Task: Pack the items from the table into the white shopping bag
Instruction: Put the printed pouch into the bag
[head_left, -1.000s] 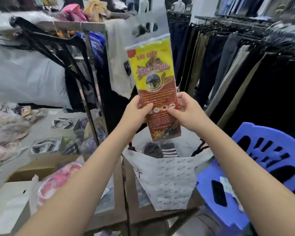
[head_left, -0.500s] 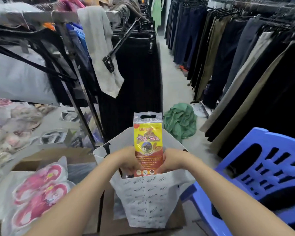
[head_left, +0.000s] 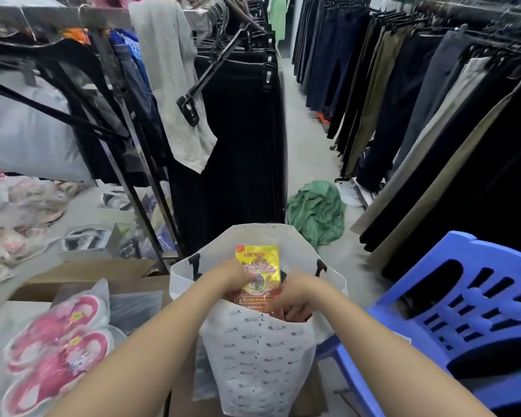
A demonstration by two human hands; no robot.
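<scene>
The white shopping bag [head_left: 262, 356], printed with small black lettering, stands open at the bottom centre. A yellow and red packet [head_left: 257, 266] stands upright in its mouth, its lower half below the rim. My left hand [head_left: 233, 273] grips the packet's left edge. My right hand [head_left: 297, 296] is curled at the packet's right side, its fingers down inside the bag. A clear packet of pink slippers [head_left: 57, 353] lies on the table at the lower left.
A blue plastic chair [head_left: 469, 314] stands close on the right. Cardboard boxes [head_left: 85, 276] and wrapped goods cover the table [head_left: 0, 320] on the left. Racks of hanging trousers [head_left: 403, 115] line the aisle, and a green garment [head_left: 316, 212] lies on the floor.
Both hands have lowered the packet from high above the bag down into its mouth. The camera view has tilted down and drawn closer to the bag.
</scene>
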